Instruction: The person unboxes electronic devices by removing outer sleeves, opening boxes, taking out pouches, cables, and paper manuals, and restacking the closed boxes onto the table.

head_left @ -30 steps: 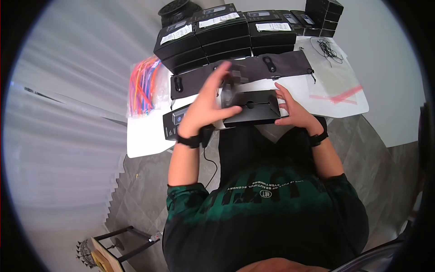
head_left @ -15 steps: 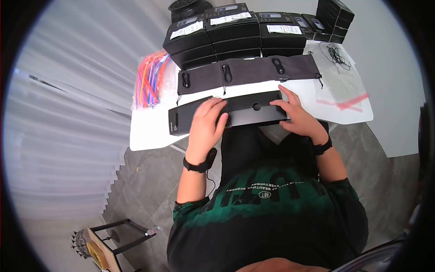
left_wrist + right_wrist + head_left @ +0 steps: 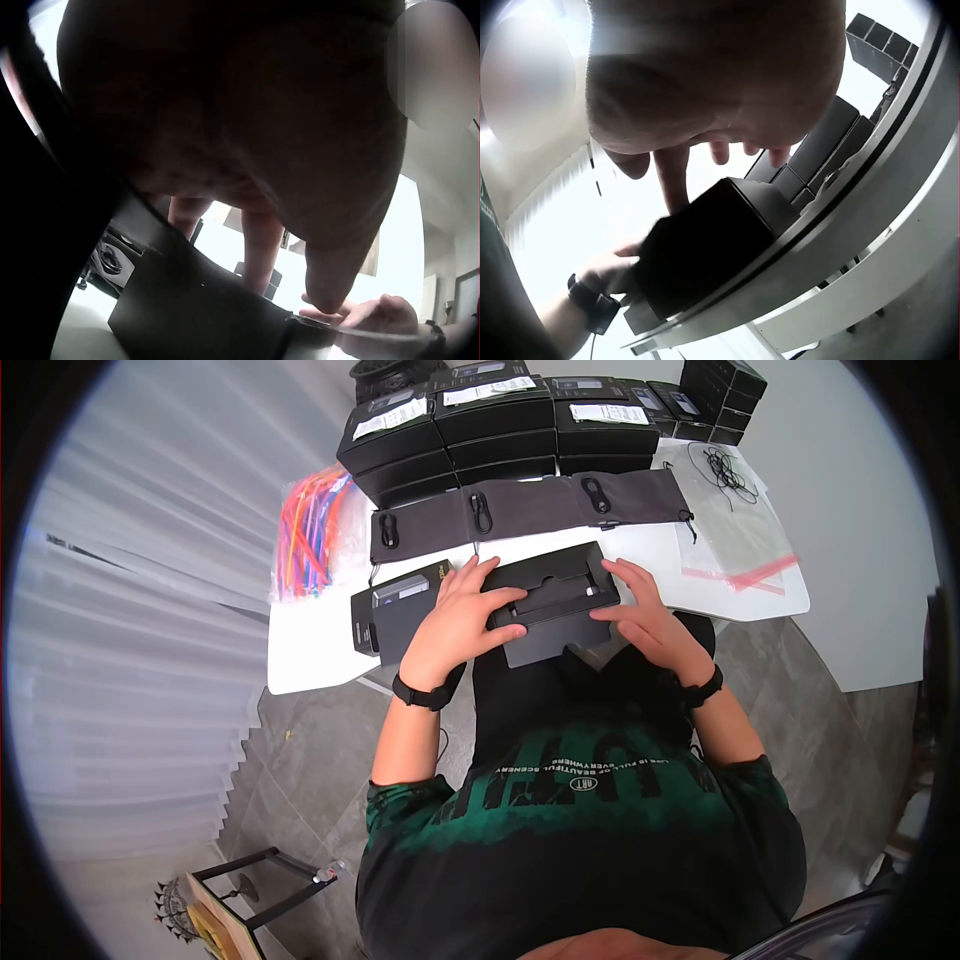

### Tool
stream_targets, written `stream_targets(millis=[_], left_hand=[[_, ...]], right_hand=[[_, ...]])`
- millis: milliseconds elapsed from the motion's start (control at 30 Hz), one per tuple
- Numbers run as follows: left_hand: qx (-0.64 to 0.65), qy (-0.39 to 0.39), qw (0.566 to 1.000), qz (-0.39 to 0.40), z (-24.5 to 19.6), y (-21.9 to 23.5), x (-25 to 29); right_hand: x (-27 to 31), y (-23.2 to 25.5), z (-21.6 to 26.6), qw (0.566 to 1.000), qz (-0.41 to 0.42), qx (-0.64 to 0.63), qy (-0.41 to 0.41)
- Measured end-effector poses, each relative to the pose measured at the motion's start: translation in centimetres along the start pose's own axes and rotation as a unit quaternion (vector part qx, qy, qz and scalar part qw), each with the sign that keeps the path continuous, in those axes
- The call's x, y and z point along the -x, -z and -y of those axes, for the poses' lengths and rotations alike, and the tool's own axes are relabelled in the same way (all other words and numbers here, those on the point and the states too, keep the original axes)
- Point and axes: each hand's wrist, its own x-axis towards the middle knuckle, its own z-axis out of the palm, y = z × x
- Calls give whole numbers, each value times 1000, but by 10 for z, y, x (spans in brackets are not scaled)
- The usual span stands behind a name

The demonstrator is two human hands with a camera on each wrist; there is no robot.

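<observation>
An opened black box [image 3: 552, 638] lies at the table's front edge, its flap folded down toward the person. Inside is a dark recess with a small white piece [image 3: 590, 591] near the right end. My left hand [image 3: 455, 620] lies at the box's left end, thumb and forefinger extended over it. On the other side, my right hand [image 3: 660, 628] touches the right end with its fingers fairly straight. In the right wrist view, a fingertip rests on the dark box [image 3: 712, 247]. Left of my left hand is a black printed piece [image 3: 402, 610] with a device picture, partly covered by that hand.
Stacked black boxes [image 3: 500, 435] line the back. Before them lie grey pouches [image 3: 535, 505] with coiled black cables [image 3: 389, 532]. Colourful strips in a plastic bag [image 3: 315, 540] are at the left; a clear bag [image 3: 735, 550] and tangled black cord [image 3: 725, 468] at the right.
The box's flap, flat across its top half a second ago, now folds toward the person and uncovers the inside. My left hand has come down onto the box's left end.
</observation>
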Motion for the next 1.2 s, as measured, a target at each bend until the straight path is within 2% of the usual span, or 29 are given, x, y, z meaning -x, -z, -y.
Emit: stream_targets(millis=[67,133,267,333,467,567,600,633,667,733,767,833,867,967,1033,1067,1133,1200], left_hand=[[-21,1,1000,6,0,-1,-2],[-17,-15,1000,2,5,-4,-5],[-62,-32,997,20,2,-3,-6],[-55,-14,998,9,-6,3,-7],[-30,-5,999,19,7,3,-9],[-80,12,997,-1,8,4,-11],[-127,17,992,0,6,5,-13],[-174,22,985,2,5,6,-15],[-168,22,986,-1,5,6,-16],[-152,17,988,24,11,2,-18],[-135,14,989,50,12,3,-20],[-119,14,991,60,11,4,-23],[-103,16,992,70,10,4,-24],[-71,4,996,54,13,-1,-25],[-57,10,996,61,13,-2,-26],[-45,14,997,68,13,-2,-27],[-41,16,997,69,15,-3,-27],[-36,19,997,69,16,-5,-26]], right_hand=[[-5,-3,0,999,9,-45,-8],[-14,-10,8,995,-12,-51,-90],[-23,-8,12,997,-15,22,-69],[-28,-1,18,984,-1,-81,-160],[-17,-6,-1,982,-42,-42,-178],[-8,-14,-9,975,-44,-80,-203],[-4,-20,-13,986,-64,61,-144],[-1,-23,-16,973,-84,200,-82],[-1,-22,-17,972,-85,202,-83],[-3,-19,-19,986,-35,-26,-158],[-5,-15,-15,986,-36,-25,-158],[-10,-4,-5,951,21,-139,-276],[-13,0,0,951,22,-139,-276],[-17,8,8,949,11,-202,-241],[-26,13,3,983,41,-45,-173],[-33,15,2,983,42,-44,-173],[-56,16,3,996,43,83,-10],[-80,10,-2,989,78,129,3]])
